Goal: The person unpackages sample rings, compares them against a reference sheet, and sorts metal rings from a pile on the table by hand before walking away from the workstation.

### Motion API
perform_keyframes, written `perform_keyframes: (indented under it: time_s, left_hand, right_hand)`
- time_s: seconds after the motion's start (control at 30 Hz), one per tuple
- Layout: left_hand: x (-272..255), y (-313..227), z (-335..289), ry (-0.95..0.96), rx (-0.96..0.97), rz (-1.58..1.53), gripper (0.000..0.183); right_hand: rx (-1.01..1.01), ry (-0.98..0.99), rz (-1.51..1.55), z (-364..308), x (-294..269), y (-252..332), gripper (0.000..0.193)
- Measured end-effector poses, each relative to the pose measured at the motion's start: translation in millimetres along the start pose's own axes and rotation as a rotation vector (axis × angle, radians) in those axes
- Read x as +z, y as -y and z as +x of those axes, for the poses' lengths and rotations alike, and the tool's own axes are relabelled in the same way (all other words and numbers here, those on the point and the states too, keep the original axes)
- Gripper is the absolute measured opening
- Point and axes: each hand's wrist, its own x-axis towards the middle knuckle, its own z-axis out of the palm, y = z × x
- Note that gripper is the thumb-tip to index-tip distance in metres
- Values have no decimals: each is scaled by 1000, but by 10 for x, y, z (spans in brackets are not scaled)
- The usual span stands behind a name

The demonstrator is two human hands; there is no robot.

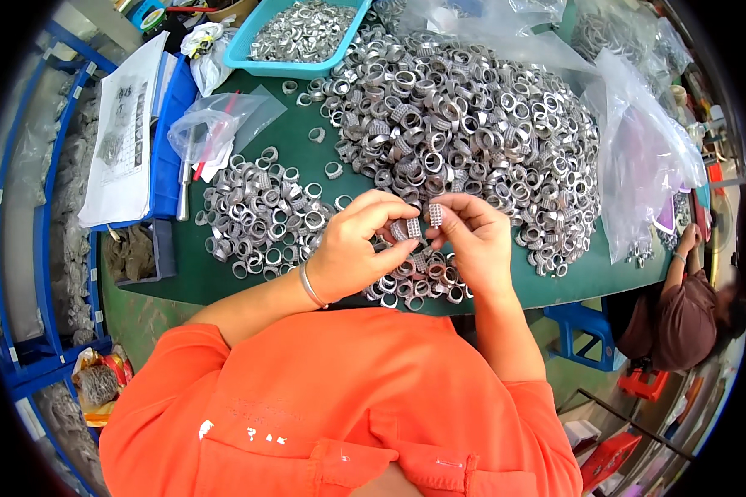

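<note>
My left hand (pixel 358 245) pinches a silver-grey metal ring (pixel 404 229) with a studded band between thumb and fingers. Close beside it, my right hand (pixel 476 240) grips another ring (pixel 436 215), its patterned face turned upward. Both hands are over the near part of the green table. Beyond them rises a large heap of similar rings (pixel 464 116). A smaller pile of rings (pixel 261 215) lies to the left of my left hand. Just below my hands, near the table edge, is a third group of rings (pixel 419 282), partly hidden by my fingers.
A turquoise basket (pixel 234 55) of small rings stands at the back left. Clear plastic bags (pixel 638 157) lie right of the heap. Printed sheets (pixel 124 132) rest on a blue bin (pixel 170 124) at left. At far right sits another person (pixel 680 319) by a blue stool (pixel 584 335).
</note>
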Motion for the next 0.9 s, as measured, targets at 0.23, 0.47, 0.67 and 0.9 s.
perform_keyframes:
  time_s: [0.23,0.47,0.67,0.9]
  left_hand:
    - [25,-19,7,-14,60,52,30]
    - [29,-3,-7,-74,163,121,30]
    - [-51,63,-65,-17,140,152,35]
    - [-433,-31,-104,1,145,269,33]
  right_hand:
    - [63,43,72,-110,19,-71,13]
    - [-53,38,85,-169,55,-167,11]
    - [-81,32,-25,-219,176,-167,8]
    - [-529,-16,-574,-190,163,-84,12]
